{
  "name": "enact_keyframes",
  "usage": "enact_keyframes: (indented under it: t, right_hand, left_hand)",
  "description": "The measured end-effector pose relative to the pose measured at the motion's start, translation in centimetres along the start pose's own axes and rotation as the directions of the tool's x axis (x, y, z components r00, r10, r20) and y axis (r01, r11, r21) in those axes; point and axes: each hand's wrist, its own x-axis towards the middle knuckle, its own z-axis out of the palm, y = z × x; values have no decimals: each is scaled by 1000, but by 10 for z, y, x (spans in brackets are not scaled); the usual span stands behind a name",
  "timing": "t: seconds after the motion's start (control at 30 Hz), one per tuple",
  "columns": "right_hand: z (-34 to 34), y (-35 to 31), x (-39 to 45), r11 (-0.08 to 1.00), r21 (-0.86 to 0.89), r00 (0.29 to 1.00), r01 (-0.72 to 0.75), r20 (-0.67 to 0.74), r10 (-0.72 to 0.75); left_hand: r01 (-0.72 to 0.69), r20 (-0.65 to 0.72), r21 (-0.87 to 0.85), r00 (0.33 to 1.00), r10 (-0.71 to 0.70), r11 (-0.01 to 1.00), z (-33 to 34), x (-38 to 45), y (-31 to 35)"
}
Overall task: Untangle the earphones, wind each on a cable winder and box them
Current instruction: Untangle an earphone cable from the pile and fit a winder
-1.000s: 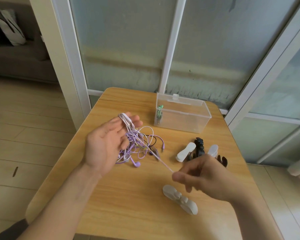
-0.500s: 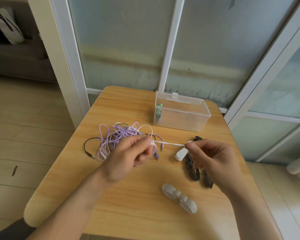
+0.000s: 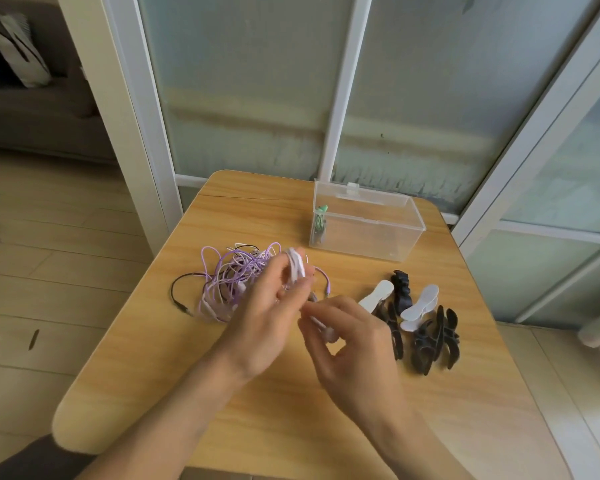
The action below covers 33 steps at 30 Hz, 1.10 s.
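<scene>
I see the left hand [image 3: 264,317] raised above the desk [image 3: 326,427], its fingers [image 3: 293,271] grasping a white earphone cable [image 3: 296,265] looped in several turns around them. The loops run lengthwise away from me, toward the box. The right hand [image 3: 354,344] sits just beside the left, thumb and forefinger pinching a white end of the same cable [image 3: 321,323]; that short run slants from upper left to lower right. Motion blur hides what the end piece is.

The tangle of earphones [image 3: 232,278] lies on the desk behind the left hand, partly covered by it. I count lilac, white and black cords in it, but cannot separate the sets. One black lead [image 3: 179,292] curves out to the left, its plug pointing toward the near right.

The clear box [image 3: 364,223] stands open at the far side of the desk, long axis running left to right. One green earphone on a winder [image 3: 320,223] stands upright against its left wall.

To the right lies a pile of cable winders: two white winders [image 3: 420,303] visible, and black winders [image 3: 433,337] overlapping, roughly four; exact count uncertain.

No brands, labels or writing are legible.
</scene>
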Motion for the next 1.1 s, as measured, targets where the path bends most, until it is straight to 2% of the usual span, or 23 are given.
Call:
enact_keyframes:
  t: [0.07, 0.1, 0.17, 0.27, 0.33, 0.43, 0.5, 0.6, 0.73, 0.83, 1.0, 1.1]
  right_hand:
    - [-7, 4, 4, 997, -55, 998, 51, -28, -53]
    - [-12, 8, 6, 997, -48, 998, 55, -28, -57]
    - [-23, 13, 10, 999, 1, 999, 33, -14, -33]
    - [-31, 19, 16, 988, 114, 994, -108, 17, 106]
    - [-31, 20, 18, 960, 200, 980, -196, 55, 189]
    - [-29, 20, 17, 916, 308, 963, -257, 156, 218]
    - [-30, 17, 16, 888, 373, 954, -270, 230, 193]
    - [-32, 16, 15, 867, 422, 947, -265, 284, 150]
    - [-30, 14, 12, 874, 403, 942, -272, 297, 156]
    - [-23, 10, 9, 888, 371, 946, -272, 270, 177]
    - [-16, 8, 4, 938, 281, 970, -204, 190, 154]
    - [-15, 8, 3, 963, 208, 978, -173, 152, 143]
  left_hand:
    - [-93, 71, 310, 995, 75, 946, 3, -1, -9]
    - [-129, 101, 398, 990, 97, 908, 3, -1, -13]
    - [-148, 140, 466, 986, 92, 872, 4, -1, -15]
    - [-108, 174, 491, 984, 24, 864, 6, -3, -17]
    - [-77, 222, 419, 975, -20, 905, 9, -4, -15]
    - [119, 274, 61, 953, -131, 991, 15, -5, -5]
    - [228, 277, -113, 942, -190, 967, 16, -6, -1]
    - [316, 261, -296, 934, -242, 901, 15, -3, -2]
    - [355, 70, -296, 934, -350, 887, 11, 1, -1]
    - [409, -42, -266, 900, -434, 873, 14, 0, -3]
    - [459, -130, -168, 867, -481, 872, 17, 3, -8]
    - [476, -133, -213, 851, -508, 853, 22, 2, -10]
